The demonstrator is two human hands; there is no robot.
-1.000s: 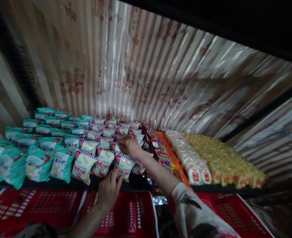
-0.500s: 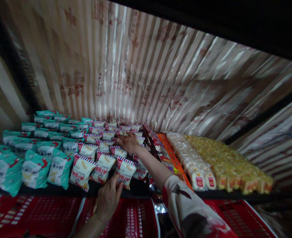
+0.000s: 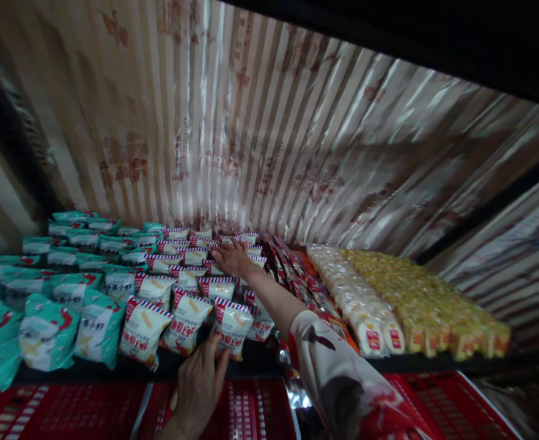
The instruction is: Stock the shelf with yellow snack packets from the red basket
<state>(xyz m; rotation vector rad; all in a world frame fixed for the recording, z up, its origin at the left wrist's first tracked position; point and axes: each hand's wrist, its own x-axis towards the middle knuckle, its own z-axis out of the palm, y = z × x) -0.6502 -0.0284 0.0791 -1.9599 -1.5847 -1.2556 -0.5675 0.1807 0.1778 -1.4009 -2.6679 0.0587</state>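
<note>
My right hand (image 3: 233,258) reaches deep over the rows of small white snack bags (image 3: 186,276) with red-and-blue striped tops. Its fingers are spread, palm down, on the bags toward the back; the tips partly hide behind bag tops. Lower down, my left hand (image 3: 201,374) is at the shelf's front edge. Its extended fingers touch the lower left side of a front white snack bag (image 3: 233,324), which stands upright. Neither hand is visibly closed round a bag. More upright white bags (image 3: 145,333) stand left of it.
Teal snack bags (image 3: 49,333) fill the shelf's left side. To the right lie dark red packets (image 3: 292,269), an orange box (image 3: 313,263), clear-wrapped white rolls (image 3: 343,299) and yellow packaged cakes (image 3: 416,299). Red baskets (image 3: 90,406) sit below. A dark beam (image 3: 434,49) crosses overhead.
My right hand has slid slightly farther back over the bags. My left hand stays by the same front bag, and the view has shifted a little.
</note>
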